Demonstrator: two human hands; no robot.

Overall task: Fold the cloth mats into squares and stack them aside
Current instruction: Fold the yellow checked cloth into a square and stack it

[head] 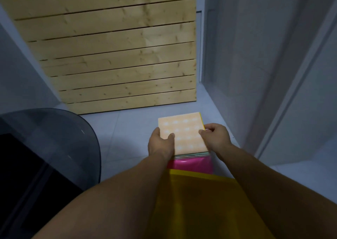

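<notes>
I have the left hand (160,142) gripping the near left edge of the peach dotted mat (184,131) and the right hand (215,136) pinching its right edge, atop the stack (191,154) over a pink cloth (193,164); it looks light, soft and limp, so I'd hold opposite edges.

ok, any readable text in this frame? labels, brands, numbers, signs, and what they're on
None: no readable text anywhere in the head view.
Top mat: a grid of pale dots only, no lettering.
Pink mat and yellow cloth: plain colour.
Wood slats: grain and knots only.
Dark chair: no mark visible.
</notes>
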